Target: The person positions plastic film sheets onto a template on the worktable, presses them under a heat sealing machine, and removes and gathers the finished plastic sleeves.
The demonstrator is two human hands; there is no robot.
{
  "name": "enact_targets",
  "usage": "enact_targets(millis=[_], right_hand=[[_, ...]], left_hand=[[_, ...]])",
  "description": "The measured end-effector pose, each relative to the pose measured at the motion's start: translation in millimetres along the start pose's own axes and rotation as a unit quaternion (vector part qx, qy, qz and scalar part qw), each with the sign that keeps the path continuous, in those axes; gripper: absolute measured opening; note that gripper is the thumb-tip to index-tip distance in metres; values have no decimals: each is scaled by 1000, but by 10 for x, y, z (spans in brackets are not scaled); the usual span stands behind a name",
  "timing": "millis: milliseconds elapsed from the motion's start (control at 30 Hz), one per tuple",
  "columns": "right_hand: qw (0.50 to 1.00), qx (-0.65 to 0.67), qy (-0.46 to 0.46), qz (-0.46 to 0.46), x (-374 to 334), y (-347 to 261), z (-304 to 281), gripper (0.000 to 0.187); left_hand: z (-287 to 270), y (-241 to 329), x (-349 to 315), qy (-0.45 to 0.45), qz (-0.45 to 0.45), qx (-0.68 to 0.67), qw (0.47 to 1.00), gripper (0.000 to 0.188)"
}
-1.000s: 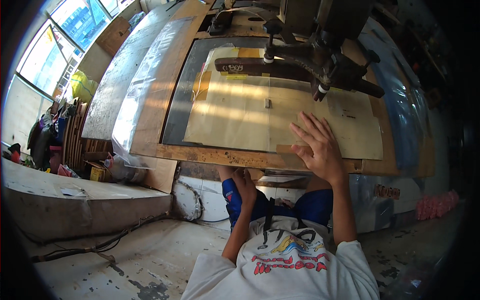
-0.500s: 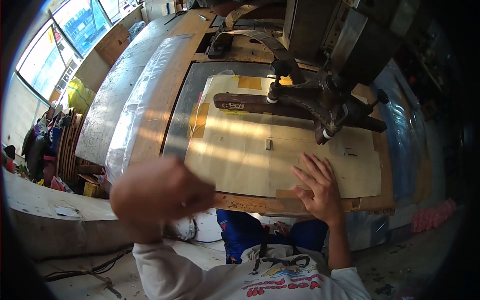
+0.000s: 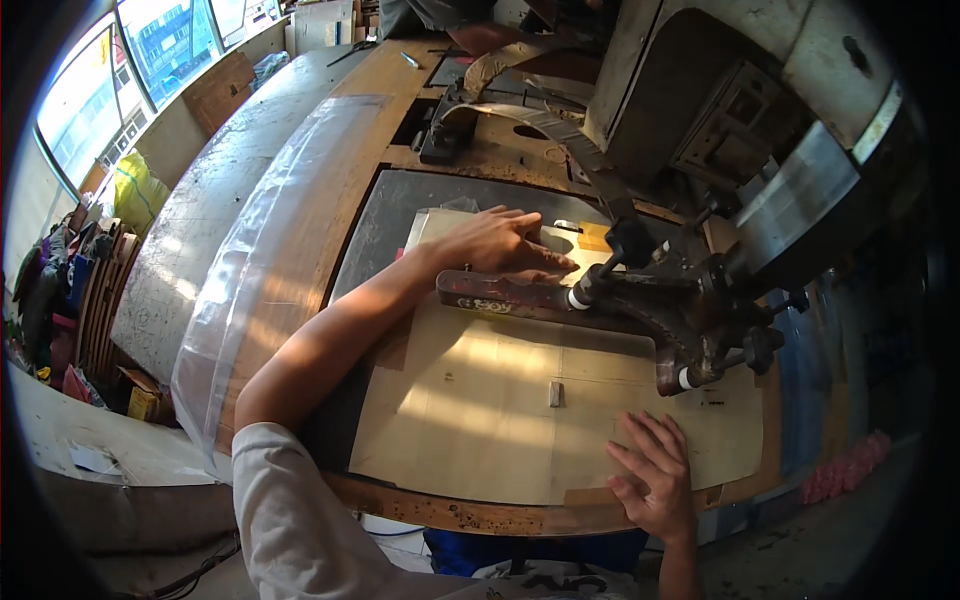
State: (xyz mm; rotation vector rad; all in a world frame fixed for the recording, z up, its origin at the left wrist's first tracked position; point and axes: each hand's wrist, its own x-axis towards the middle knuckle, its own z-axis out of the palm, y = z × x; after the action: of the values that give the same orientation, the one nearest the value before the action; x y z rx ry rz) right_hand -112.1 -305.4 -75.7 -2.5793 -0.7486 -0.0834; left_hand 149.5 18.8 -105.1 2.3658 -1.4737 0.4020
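My left hand point(image 3: 500, 243) reaches over the far part of a cream sheet point(image 3: 470, 425), palm down with its fingers stretched out. It rests just behind a dark metal bar point(image 3: 510, 292) that lies across the sheet under a machine's clamp arm point(image 3: 690, 300). At the sheet's near right edge, my right hand point(image 3: 655, 475) lies with fingers spread and holds nothing. Between the hands, a small grey block point(image 3: 556, 394) sits on the sheet. Yellow-brown tape point(image 3: 595, 237) marks the far edge, close to the left fingertips.
Clear plastic film point(image 3: 270, 215) drapes the wooden table to the left, beside a grey worktop point(image 3: 195, 220). A curved hose point(image 3: 540, 120) arches over the far side. Bluish plastic point(image 3: 795, 400) and a pink bundle point(image 3: 845, 468) are at the right.
My left hand has swung from the near left, above the table edge, forward to the sheet's far side behind the bar. My right hand stays at the near right. The view has shifted.
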Motion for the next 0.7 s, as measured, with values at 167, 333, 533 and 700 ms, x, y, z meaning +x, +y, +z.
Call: enact_targets(millis=[167,333,533,700], right_hand=[[1000,-13,-15,12,52,8,3,36],[999,-17,-36,24,85,-8,40,41],[997,-44,-50,48,104,-55,50,46],[996,-38,-62,51,151,-33,33,45]], left_hand=[[-19,-42,39,-6,-4,17,1000,40],[40,-66,-7,-16,-24,42,999,46],[9,-43,14,-31,-51,18,998,43],[-16,-11,21,-44,-60,27,997,43]])
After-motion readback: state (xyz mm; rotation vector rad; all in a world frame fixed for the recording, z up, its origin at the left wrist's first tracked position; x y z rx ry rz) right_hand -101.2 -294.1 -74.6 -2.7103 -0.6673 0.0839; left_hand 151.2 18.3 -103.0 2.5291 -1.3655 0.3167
